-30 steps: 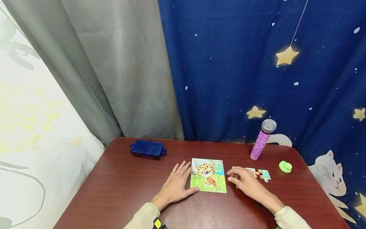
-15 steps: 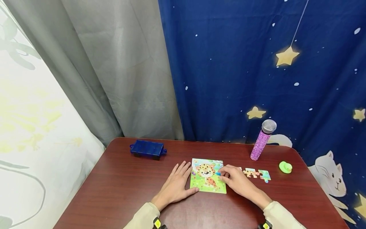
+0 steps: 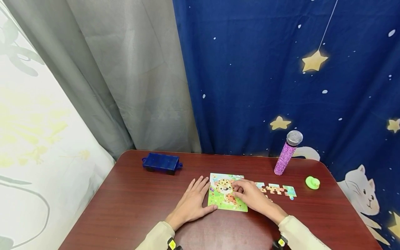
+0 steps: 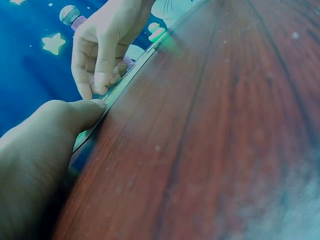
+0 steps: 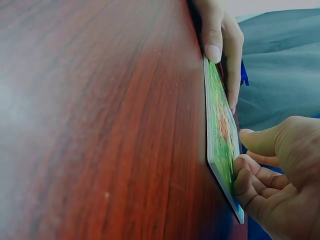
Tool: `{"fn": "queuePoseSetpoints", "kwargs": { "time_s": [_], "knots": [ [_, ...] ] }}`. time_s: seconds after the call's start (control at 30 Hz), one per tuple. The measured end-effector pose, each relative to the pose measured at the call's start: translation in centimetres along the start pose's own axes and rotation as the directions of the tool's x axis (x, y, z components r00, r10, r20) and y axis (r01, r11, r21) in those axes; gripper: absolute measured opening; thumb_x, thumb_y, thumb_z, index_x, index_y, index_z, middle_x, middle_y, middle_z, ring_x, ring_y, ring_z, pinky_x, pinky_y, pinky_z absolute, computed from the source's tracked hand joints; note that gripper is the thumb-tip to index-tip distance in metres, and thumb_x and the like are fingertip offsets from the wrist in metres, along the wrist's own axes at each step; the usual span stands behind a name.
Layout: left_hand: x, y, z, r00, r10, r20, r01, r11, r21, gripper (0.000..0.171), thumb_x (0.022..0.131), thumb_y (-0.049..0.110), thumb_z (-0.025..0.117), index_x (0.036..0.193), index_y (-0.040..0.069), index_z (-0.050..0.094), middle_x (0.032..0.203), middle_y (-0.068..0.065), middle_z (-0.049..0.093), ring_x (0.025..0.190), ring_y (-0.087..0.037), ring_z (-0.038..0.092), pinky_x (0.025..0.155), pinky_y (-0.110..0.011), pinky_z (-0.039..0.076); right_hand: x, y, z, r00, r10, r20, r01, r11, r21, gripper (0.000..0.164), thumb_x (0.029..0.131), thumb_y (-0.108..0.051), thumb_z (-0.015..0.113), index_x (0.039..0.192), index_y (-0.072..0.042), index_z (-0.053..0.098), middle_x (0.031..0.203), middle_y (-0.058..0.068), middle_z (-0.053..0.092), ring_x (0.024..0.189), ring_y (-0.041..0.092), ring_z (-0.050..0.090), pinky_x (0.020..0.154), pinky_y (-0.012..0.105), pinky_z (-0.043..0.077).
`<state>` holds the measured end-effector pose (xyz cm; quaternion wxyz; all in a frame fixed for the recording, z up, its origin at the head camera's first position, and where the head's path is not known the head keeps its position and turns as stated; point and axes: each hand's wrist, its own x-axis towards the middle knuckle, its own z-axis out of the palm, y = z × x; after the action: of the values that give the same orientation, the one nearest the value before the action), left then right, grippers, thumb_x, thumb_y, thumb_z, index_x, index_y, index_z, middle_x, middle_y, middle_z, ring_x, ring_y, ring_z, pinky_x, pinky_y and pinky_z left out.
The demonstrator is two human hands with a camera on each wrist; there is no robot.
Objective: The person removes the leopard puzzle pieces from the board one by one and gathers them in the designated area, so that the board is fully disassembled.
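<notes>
The leopard board (image 3: 222, 196), laid flat on the tabletop (image 3: 134, 205), is judged light, stiff and best lifted by its edges. Its near-left corner is touched by the left hand (image 3: 193, 202), fingers outstretched. Its right part is covered by the right hand (image 3: 251, 196), fingers curled; whether anything is pinched cannot be told. The blue wagon's (image 3: 161, 161) contents cannot be made out.

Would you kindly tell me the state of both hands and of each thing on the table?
Picture board: flat, leopard side up
Left hand: fingers extended, thumb at the board's edge
Right hand: fingers curled, over the board; grip unclear
Puzzle pieces: flat, right of the board
Microphone: standing, head up
Blue wagon: upright
Green duck: resting on the table
</notes>
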<state>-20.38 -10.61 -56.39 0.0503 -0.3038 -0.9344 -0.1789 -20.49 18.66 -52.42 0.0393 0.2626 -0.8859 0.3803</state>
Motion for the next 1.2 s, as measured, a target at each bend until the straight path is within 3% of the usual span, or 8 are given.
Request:
{"fn": "queuePoseSetpoints", "kwargs": {
  "time_s": [0.77, 0.93, 1.1, 1.2],
  "knots": [
    [0.0, -0.3, 0.2, 1.0, -0.005, -0.005, 0.005, 1.0, 0.0, 0.101, 0.099, 0.082, 0.055, 0.166, 0.006, 0.05, 0.176, -0.012, 0.039, 0.168, -0.033, 0.026, 0.134, -0.059, 0.018, 1.0, 0.4, 1.1, 0.998, 0.055, 0.012, -0.054, 0.996, -0.066, 0.02, 0.094, -0.001, 0.084, 0.112, -0.003, 0.077, 0.091, -0.003, 0.061, 0.079, 0.006, 0.054, 0.073, 0.025, 0.051],
    [-0.2, -0.2, 0.0, 1.0, -0.015, 0.002, 0.015, 1.0, 0.0, 0.099, 0.099, 0.079, 0.058, 0.166, 0.006, 0.05, 0.176, -0.012, 0.039, 0.168, -0.033, 0.026, 0.134, -0.06, 0.018, 0.9, 0.5, 1.2, 1.0, 0.022, 0.012, -0.021, 0.998, -0.062, 0.019, 0.094, 0.0, 0.083, 0.112, -0.001, 0.076, 0.091, -0.003, 0.061, 0.08, 0.005, 0.054, 0.073, 0.026, 0.051],
    [0.0, 0.0, -0.1, 1.0, -0.004, 0.012, 0.004, 1.0, 0.015, 0.1, 0.1, 0.079, 0.057, 0.166, 0.006, 0.048, 0.177, -0.012, 0.038, 0.168, -0.033, 0.025, 0.134, -0.059, 0.017, 0.9, 1.1, 1.3, 0.996, -0.083, -0.026, 0.081, 0.993, -0.082, 0.022, 0.092, -0.003, 0.087, 0.111, 0.001, 0.075, 0.088, -0.003, 0.059, 0.077, 0.004, 0.051, 0.07, 0.026, 0.05],
    [0.1, 0.0, -0.1, 1.0, 0.003, 0.009, -0.003, 0.999, 0.034, 0.1, 0.1, 0.08, 0.056, 0.167, 0.006, 0.048, 0.177, -0.012, 0.038, 0.168, -0.033, 0.025, 0.134, -0.059, 0.018, 1.0, 0.9, 1.1, 0.997, -0.079, -0.022, 0.076, 0.991, -0.107, 0.022, 0.092, -0.005, 0.088, 0.107, -0.001, 0.074, 0.086, -0.004, 0.057, 0.078, 0.005, 0.051, 0.07, 0.027, 0.048]
  ]
}}
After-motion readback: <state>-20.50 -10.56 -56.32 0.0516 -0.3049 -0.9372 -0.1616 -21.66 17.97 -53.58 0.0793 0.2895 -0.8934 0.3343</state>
